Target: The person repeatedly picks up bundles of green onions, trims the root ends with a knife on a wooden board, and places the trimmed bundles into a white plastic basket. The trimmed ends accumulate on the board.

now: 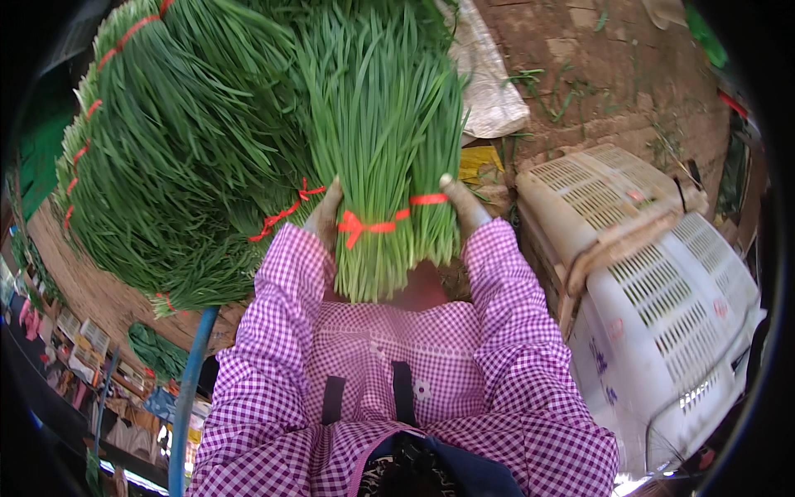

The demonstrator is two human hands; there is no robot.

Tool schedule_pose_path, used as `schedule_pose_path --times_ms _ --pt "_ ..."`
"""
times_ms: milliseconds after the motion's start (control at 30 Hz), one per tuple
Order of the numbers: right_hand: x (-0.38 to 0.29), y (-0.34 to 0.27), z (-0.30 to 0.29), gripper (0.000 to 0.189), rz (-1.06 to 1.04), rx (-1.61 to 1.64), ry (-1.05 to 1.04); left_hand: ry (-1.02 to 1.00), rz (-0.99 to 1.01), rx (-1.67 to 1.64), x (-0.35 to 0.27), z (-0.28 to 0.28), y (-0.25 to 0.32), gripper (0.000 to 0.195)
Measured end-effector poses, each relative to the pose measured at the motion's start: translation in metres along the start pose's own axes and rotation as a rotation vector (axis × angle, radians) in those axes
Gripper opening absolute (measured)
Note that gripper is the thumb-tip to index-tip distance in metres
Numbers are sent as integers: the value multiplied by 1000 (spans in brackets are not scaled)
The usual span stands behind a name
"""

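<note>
Two bundles of long green leafy stalks, probably garlic chives, stand side by side between my hands. A red tie with a bow goes round the nearer bundle [372, 155]; a red band circles the bundle on its right [435, 124]. My left hand [325, 214], in a dirty glove, presses the left side of the pair near the tie. My right hand [464, 202], gloved too, clasps the right side by the red band. Fingers of both hands are hidden behind the stalks. Beside my left hand lies another bundle with a red tie [276, 218].
A large heap of tied green bundles [180, 130] fills the left. At right are white slotted plastic crates [652, 304] with a wooden pole [621, 239] across them. A pale woven sheet [490, 87] lies on the brown ground. A blue pole [191, 385] rises at lower left.
</note>
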State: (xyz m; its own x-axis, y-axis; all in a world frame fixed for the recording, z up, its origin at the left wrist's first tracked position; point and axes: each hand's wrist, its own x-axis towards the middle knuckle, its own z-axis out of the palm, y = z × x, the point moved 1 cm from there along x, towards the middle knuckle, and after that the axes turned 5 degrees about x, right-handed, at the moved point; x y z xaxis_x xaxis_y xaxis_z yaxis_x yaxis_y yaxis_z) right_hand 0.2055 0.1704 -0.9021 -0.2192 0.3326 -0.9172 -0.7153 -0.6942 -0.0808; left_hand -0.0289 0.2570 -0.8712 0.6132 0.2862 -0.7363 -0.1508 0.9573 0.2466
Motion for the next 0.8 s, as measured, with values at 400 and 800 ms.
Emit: schedule_pose_path --times_ms 400,800 --pt "-234 125 93 90 -98 159 -250 252 -263 230 -260 66 13 66" --pt "-335 240 -160 63 -459 147 24 27 -324 680 -191 173 -168 80"
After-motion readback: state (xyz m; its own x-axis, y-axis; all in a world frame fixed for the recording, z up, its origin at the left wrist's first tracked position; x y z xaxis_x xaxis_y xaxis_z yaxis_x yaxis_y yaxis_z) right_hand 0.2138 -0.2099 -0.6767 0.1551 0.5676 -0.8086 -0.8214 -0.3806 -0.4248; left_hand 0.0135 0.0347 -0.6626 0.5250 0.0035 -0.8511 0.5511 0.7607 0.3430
